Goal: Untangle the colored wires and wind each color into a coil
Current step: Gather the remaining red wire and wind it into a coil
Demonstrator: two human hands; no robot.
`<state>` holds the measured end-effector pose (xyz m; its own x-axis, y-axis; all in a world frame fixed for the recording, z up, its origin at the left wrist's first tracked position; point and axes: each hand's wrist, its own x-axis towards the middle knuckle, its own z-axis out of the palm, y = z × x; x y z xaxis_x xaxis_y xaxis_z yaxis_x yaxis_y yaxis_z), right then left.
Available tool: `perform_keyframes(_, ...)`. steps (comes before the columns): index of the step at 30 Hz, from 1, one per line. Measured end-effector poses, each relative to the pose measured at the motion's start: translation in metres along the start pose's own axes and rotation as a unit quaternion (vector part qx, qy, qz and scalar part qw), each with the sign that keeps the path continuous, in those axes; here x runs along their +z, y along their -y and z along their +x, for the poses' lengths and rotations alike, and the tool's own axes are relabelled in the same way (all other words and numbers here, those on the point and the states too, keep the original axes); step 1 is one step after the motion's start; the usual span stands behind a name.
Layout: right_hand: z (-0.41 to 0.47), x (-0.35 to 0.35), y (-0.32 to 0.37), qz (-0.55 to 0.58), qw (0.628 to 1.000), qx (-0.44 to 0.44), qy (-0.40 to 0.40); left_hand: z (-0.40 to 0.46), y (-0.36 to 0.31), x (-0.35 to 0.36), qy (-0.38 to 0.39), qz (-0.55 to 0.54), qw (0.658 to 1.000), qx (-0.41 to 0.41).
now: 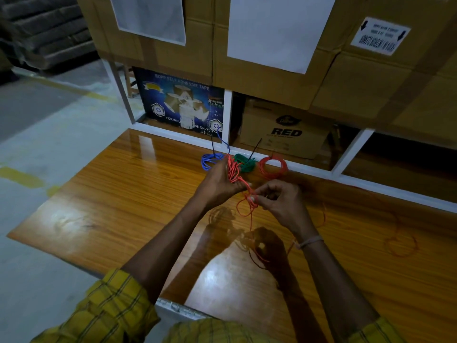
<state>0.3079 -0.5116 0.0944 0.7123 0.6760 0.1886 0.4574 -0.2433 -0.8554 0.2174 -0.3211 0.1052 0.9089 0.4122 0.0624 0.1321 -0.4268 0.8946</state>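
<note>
From the head camera, a person sat at a shiny wooden table (pixel 118 194) with both arms reaching out in yellow checked sleeves (pixel 111 313).

The left hand (pixel 217 181) was curled around a bunch of orange wire (pixel 233 170), with the loops wound over its fingers. The right hand (pixel 279 201) pinched the same orange wire between thumb and fingertips, just beside the left hand. A loose tail of that wire hung down from the hands in loops toward the table.

At the far edge of the table lay three small coils in a row. The blue coil (pixel 209 160) was on the left, just behind the left hand. The green coil (pixel 244 163) was in the middle. The red coil (pixel 273 167) was on the right. Thin black ties stuck up from the blue and green coils.

More thin orange wire (pixel 400 243) lay loose on the right part of the table, well apart from the hands.

Behind the table stood big cardboard boxes (pixel 272 78) and a blue tape box (pixel 178 102).
</note>
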Motion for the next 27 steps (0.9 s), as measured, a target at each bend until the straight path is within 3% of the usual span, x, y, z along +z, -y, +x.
perform_keyframes(4,-0.004,0.004,-0.001,0.001,0.999,-0.039,-0.027,0.001,-0.006,0.003,-0.013,0.002,1.000,-0.013)
perform_keyframes(18,-0.005,0.017,0.001,-0.003,0.996,-0.088,0.012,0.012,-0.001,0.008,-0.017,-0.047,0.987,-0.150)
perform_keyframes(21,-0.004,0.017,0.003,-0.015,0.996,-0.085,0.021,0.009,-0.004,0.003,0.000,-0.048,0.990,-0.132)
perform_keyframes(24,-0.001,0.008,-0.002,-0.040,0.997,-0.069,-0.024,0.005,-0.007,-0.007,0.047,-0.019,0.996,-0.076)
perform_keyframes(27,0.003,-0.002,-0.005,-0.039,0.995,-0.016,-0.087,0.003,0.000,-0.014,0.107,0.142,0.984,-0.018)
